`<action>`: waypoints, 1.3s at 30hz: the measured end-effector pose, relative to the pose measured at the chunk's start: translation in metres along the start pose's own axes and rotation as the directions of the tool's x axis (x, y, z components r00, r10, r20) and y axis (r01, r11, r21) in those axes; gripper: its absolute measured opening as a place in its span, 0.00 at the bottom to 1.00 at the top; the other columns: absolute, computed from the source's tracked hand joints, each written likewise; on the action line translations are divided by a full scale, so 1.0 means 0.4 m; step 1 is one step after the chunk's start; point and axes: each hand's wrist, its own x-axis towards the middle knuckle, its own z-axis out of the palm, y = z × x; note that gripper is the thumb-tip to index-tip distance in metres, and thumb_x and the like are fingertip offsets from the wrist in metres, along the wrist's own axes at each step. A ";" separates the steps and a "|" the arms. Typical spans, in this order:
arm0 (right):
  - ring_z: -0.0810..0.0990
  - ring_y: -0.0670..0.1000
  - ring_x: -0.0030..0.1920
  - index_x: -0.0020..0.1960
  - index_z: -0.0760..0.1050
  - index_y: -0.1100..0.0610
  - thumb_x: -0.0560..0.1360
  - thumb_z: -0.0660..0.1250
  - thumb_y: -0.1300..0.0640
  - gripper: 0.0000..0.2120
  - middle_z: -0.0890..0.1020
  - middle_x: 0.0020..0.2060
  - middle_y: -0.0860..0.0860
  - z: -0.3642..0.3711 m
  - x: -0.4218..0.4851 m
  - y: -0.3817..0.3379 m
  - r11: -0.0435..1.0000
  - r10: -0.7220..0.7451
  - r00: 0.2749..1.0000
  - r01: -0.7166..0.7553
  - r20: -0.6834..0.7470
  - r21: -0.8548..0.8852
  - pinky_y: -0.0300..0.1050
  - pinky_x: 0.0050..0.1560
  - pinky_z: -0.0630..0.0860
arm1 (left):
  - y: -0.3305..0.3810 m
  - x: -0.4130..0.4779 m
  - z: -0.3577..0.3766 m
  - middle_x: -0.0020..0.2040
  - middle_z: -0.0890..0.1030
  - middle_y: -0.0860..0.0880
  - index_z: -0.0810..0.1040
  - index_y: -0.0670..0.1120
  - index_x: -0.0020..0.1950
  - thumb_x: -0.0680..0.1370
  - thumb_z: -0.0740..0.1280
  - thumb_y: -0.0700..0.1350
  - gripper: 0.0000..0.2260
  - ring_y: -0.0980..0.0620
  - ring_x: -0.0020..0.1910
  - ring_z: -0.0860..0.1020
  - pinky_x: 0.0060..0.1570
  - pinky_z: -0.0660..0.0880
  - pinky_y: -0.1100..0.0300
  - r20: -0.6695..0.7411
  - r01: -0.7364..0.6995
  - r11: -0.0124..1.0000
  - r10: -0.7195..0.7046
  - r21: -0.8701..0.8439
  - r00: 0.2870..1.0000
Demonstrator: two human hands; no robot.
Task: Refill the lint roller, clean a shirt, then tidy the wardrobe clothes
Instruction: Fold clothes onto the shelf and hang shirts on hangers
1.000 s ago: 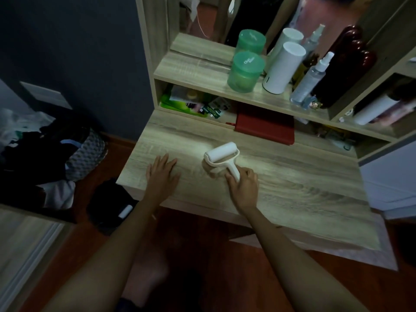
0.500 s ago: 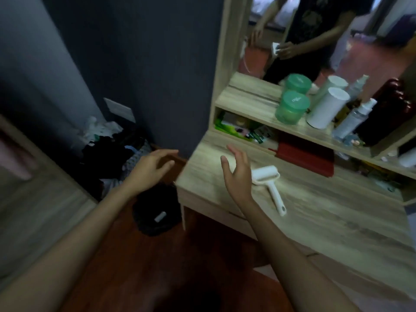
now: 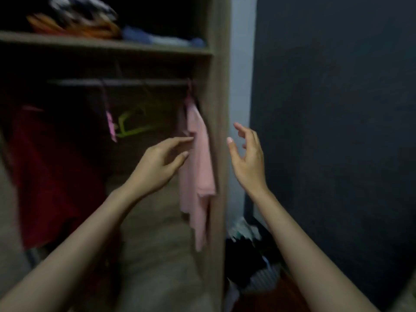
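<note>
Left hand [image 3: 159, 164] was raised inside the open wooden wardrobe [image 3: 217, 131], fingers loosely spread and empty, fingertips [image 3: 188, 138] reaching to the left edge of a pale pink hanging shirt [image 3: 198, 167]; blur made it unclear whether they touched the cloth. Right hand [image 3: 247, 158] was up just outside the wardrobe's right side panel, fingers curled apart, holding nothing, palm turned left toward the panel. The pink shirt hung from the dark metal rail [image 3: 117, 82] at its far right end, close against the side panel, draping down past both hands. Further left on the rail hung an empty lime-green plastic hanger [image 3: 132, 127] and a pink hanger [image 3: 110, 124], then a dark red garment [image 3: 49, 176] at far left. Above the rail, a wooden shelf [image 3: 105, 45] carried folded clothes in orange, dark and blue tones [image 3: 90, 25], blurred. Right of the wardrobe stood a dark blue-grey wall [image 3: 337, 131]; low down between them sat a heap of dark and white laundry [image 3: 252, 255] on the reddish floor. Lint roller not in view.
</note>
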 end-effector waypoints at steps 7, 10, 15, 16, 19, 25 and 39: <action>0.73 0.49 0.63 0.66 0.71 0.55 0.77 0.62 0.52 0.19 0.74 0.60 0.47 0.301 0.271 -0.176 0.947 -0.262 0.965 0.253 0.020 0.196 0.52 0.65 0.71 | -0.139 0.102 -0.342 0.52 0.81 0.52 0.74 0.52 0.67 0.79 0.66 0.45 0.16 0.53 0.49 0.80 0.53 0.76 0.60 -0.313 0.051 0.987 -0.001 0.152 0.950; 0.73 0.48 0.63 0.66 0.71 0.54 0.77 0.62 0.51 0.19 0.74 0.61 0.47 0.400 0.363 -0.222 0.922 -0.325 0.945 0.310 0.028 0.231 0.52 0.63 0.72 | -0.198 0.147 -0.431 0.62 0.78 0.55 0.73 0.51 0.69 0.79 0.65 0.44 0.17 0.62 0.61 0.74 0.60 0.67 0.73 -0.401 0.084 0.974 0.007 0.208 0.916; 0.72 0.48 0.63 0.67 0.70 0.54 0.79 0.62 0.52 0.17 0.74 0.62 0.50 0.531 0.538 -0.264 0.892 -0.398 0.915 0.368 0.067 0.263 0.51 0.64 0.71 | -0.279 0.270 -0.533 0.64 0.77 0.54 0.71 0.51 0.70 0.80 0.65 0.46 0.18 0.59 0.64 0.73 0.62 0.69 0.63 -0.487 0.122 0.956 0.025 0.268 0.873; 0.71 0.49 0.64 0.67 0.70 0.55 0.79 0.62 0.52 0.18 0.74 0.62 0.50 0.551 0.575 -0.270 0.890 -0.409 0.910 0.382 0.067 0.249 0.52 0.64 0.70 | -0.293 0.302 -0.549 0.63 0.77 0.52 0.71 0.51 0.70 0.80 0.64 0.46 0.18 0.58 0.63 0.73 0.61 0.69 0.63 -0.501 0.129 0.950 0.031 0.283 0.865; 0.69 0.52 0.66 0.69 0.68 0.54 0.80 0.58 0.48 0.20 0.73 0.65 0.52 0.606 0.684 -0.290 0.905 -0.416 0.903 0.400 0.108 0.144 0.52 0.67 0.66 | -0.328 0.402 -0.590 0.66 0.76 0.48 0.69 0.49 0.71 0.80 0.63 0.46 0.19 0.55 0.66 0.72 0.62 0.66 0.65 -0.537 0.161 0.934 0.038 0.319 0.843; 0.67 0.58 0.69 0.74 0.61 0.49 0.81 0.44 0.40 0.26 0.72 0.68 0.56 0.706 0.830 -0.293 0.938 -0.297 0.920 0.331 0.254 -0.103 0.57 0.68 0.59 | -0.418 0.551 -0.642 0.68 0.74 0.42 0.65 0.50 0.74 0.82 0.59 0.52 0.21 0.48 0.68 0.71 0.60 0.66 0.62 -0.534 0.297 0.920 -0.123 0.254 0.836; 0.62 0.61 0.72 0.75 0.59 0.47 0.79 0.37 0.36 0.30 0.70 0.70 0.55 0.783 0.879 -0.326 0.984 -0.130 0.880 0.170 0.457 -0.047 0.66 0.71 0.46 | -0.534 0.680 -0.662 0.72 0.70 0.47 0.66 0.51 0.74 0.79 0.52 0.65 0.28 0.48 0.71 0.69 0.71 0.62 0.54 -0.373 0.397 0.912 -0.334 0.105 0.866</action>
